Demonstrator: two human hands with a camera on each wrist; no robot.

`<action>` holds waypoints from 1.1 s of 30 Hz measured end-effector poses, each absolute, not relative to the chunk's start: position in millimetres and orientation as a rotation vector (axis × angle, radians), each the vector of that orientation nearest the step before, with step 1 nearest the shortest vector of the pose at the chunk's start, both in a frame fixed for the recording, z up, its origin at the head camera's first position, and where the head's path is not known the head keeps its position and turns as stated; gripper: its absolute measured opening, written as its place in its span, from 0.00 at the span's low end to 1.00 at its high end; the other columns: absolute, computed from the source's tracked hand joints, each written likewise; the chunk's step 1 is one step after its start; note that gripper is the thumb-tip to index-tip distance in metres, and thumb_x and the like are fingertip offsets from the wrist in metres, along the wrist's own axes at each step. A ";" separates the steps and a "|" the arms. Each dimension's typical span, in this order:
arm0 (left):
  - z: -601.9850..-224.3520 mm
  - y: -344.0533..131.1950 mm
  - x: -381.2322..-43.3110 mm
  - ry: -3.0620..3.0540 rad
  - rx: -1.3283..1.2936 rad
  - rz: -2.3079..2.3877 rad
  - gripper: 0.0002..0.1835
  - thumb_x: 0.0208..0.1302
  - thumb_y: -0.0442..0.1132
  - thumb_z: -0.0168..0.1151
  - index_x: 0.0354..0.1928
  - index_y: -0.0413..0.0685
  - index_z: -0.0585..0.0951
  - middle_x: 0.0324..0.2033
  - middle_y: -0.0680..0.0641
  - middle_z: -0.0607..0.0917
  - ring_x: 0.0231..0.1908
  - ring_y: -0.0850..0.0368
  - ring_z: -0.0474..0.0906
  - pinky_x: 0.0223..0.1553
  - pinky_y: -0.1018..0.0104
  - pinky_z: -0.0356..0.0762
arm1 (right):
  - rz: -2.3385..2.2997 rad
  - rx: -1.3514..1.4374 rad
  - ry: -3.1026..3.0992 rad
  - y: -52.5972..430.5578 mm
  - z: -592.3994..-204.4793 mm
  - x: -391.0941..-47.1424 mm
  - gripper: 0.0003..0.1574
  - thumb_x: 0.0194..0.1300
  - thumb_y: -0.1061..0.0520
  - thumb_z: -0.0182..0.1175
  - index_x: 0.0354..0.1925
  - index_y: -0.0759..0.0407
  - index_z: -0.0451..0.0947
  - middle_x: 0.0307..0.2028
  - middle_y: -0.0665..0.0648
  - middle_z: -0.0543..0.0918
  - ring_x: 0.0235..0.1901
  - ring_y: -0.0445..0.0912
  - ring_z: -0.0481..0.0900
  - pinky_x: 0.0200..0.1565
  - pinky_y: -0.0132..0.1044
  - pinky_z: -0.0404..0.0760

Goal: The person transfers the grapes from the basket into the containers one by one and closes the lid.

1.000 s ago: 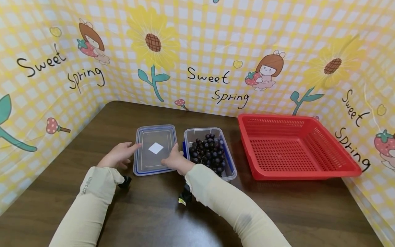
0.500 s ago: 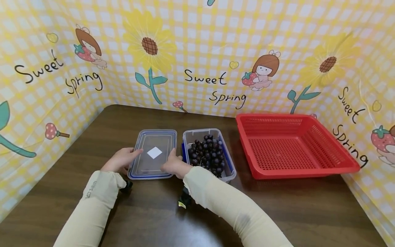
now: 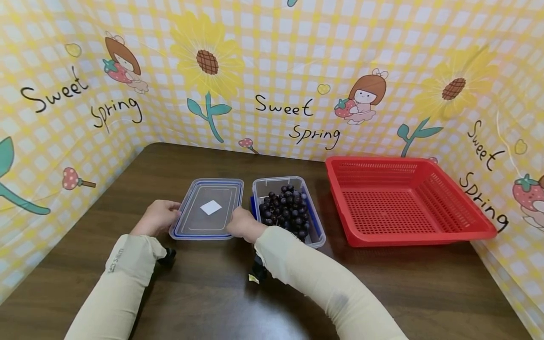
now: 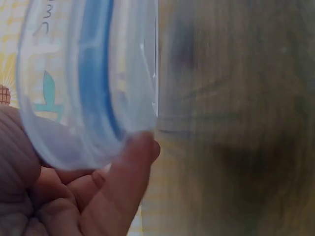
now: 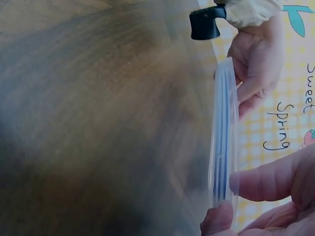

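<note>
A clear plastic lid point(image 3: 216, 217) with blue edging and a white diamond label lies between both hands in the head view. My left hand point(image 3: 158, 217) holds its left edge; in the left wrist view the fingers point(image 4: 118, 187) curl around the clear rim. My right hand point(image 3: 245, 224) pinches the near right corner, thumb point(image 5: 256, 184) on one face and a fingertip point(image 5: 218, 219) on the other in the right wrist view. Just right of that hand stands a clear food container point(image 3: 316, 238) holding dark grapes point(image 3: 286, 210), partly hidden by the right wrist.
A red perforated plastic basket point(image 3: 403, 237) stands on the right of the brown wooden table point(image 3: 204, 293). A yellow checked cloth point(image 3: 280, 61) with printed flowers hangs around the back and sides of the table.
The lid has shifted a little left and toward me. The left thumb has left its top face for the left edge, and the right fingers have closed at the near right corner.
</note>
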State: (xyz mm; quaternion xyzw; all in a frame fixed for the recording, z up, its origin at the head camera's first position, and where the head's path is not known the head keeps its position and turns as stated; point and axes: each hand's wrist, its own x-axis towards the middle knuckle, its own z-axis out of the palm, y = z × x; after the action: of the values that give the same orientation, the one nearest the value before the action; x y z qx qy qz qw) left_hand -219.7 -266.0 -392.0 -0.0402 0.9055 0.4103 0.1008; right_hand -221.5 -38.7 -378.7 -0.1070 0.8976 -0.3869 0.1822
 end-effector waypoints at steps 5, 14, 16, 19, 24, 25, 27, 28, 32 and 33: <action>-390.7 -264.6 -216.8 2.612 -0.121 1.348 0.22 0.65 0.26 0.46 0.58 0.15 0.65 0.43 0.27 0.80 0.30 0.55 0.80 0.28 0.63 0.82 | -1.190 -0.357 2.488 -30.6 -373.2 -224.1 0.09 0.53 0.74 0.58 0.36 0.69 0.74 0.25 0.55 0.70 0.23 0.47 0.64 0.22 0.32 0.65; -377.8 -260.5 -210.1 2.557 -0.097 1.559 0.23 0.68 0.25 0.47 0.60 0.14 0.62 0.39 0.32 0.83 0.26 0.60 0.80 0.27 0.62 0.83 | -1.140 -0.368 2.510 -22.0 -355.6 -223.9 0.41 0.50 0.78 0.57 0.64 0.75 0.62 0.57 0.67 0.75 0.24 0.48 0.64 0.23 0.32 0.65; -376.1 -260.0 -208.4 2.520 -0.100 1.610 0.24 0.68 0.26 0.47 0.62 0.15 0.61 0.37 0.35 0.84 0.25 0.61 0.80 0.28 0.63 0.83 | -1.123 -0.367 2.523 -18.8 -353.6 -222.4 0.46 0.51 0.78 0.58 0.69 0.73 0.56 0.65 0.66 0.68 0.19 0.45 0.61 0.21 0.30 0.63; -374.0 -258.8 -207.4 2.430 -0.103 1.724 0.26 0.68 0.26 0.49 0.64 0.17 0.58 0.32 0.46 0.84 0.25 0.62 0.81 0.30 0.65 0.83 | -1.144 -0.385 2.533 -12.1 -350.8 -220.2 0.48 0.51 0.77 0.59 0.70 0.72 0.54 0.61 0.68 0.72 0.17 0.45 0.62 0.21 0.31 0.64; -366.7 -252.4 -205.9 2.233 -0.070 1.872 0.30 0.69 0.28 0.49 0.68 0.20 0.52 0.26 0.56 0.83 0.24 0.63 0.80 0.30 0.69 0.82 | -1.268 -0.436 2.509 5.5 -347.4 -216.8 0.39 0.50 0.78 0.62 0.63 0.70 0.67 0.48 0.67 0.82 0.41 0.51 0.80 0.41 0.37 0.80; -365.1 -249.7 -205.7 2.205 -0.055 1.886 0.31 0.69 0.28 0.49 0.68 0.20 0.52 0.26 0.56 0.84 0.23 0.63 0.80 0.29 0.69 0.82 | -1.294 -0.434 2.492 10.2 -347.0 -215.9 0.39 0.51 0.78 0.61 0.63 0.69 0.67 0.48 0.66 0.82 0.45 0.52 0.80 0.45 0.40 0.80; -361.6 -242.7 -205.7 2.175 -0.022 1.899 0.31 0.69 0.28 0.49 0.68 0.21 0.51 0.25 0.55 0.84 0.23 0.63 0.80 0.30 0.69 0.82 | -1.318 -0.429 2.476 20.1 -347.0 -214.7 0.41 0.52 0.78 0.61 0.65 0.69 0.64 0.45 0.67 0.83 0.47 0.54 0.80 0.50 0.44 0.79; -359.9 -238.2 -206.0 2.166 -0.005 1.911 0.31 0.69 0.28 0.48 0.68 0.21 0.51 0.26 0.54 0.84 0.23 0.62 0.80 0.30 0.68 0.82 | -1.329 -0.427 2.467 25.4 -347.3 -214.3 0.44 0.53 0.77 0.61 0.68 0.69 0.60 0.45 0.67 0.83 0.47 0.55 0.80 0.51 0.44 0.78; -355.7 -216.7 -211.2 2.182 0.041 1.918 0.30 0.67 0.26 0.49 0.67 0.21 0.54 0.28 0.50 0.85 0.23 0.61 0.81 0.30 0.67 0.82 | -1.343 -0.431 2.469 48.5 -343.8 -212.0 0.50 0.56 0.76 0.60 0.72 0.70 0.48 0.44 0.67 0.81 0.43 0.54 0.81 0.50 0.43 0.78; -355.0 -210.2 -213.5 2.191 0.055 1.916 0.30 0.66 0.26 0.49 0.67 0.21 0.55 0.28 0.49 0.85 0.23 0.60 0.81 0.30 0.66 0.82 | -1.340 -0.440 2.478 55.0 -342.8 -212.2 0.51 0.56 0.76 0.60 0.72 0.71 0.46 0.44 0.68 0.81 0.41 0.53 0.81 0.48 0.42 0.79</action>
State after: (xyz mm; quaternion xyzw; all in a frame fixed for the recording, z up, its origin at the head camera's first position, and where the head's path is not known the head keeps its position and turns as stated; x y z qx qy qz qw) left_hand -213.5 -210.2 -355.0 0.0187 0.7477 0.6538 0.1150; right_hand -212.2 55.0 -342.8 -0.1526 0.8600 -0.4651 0.1445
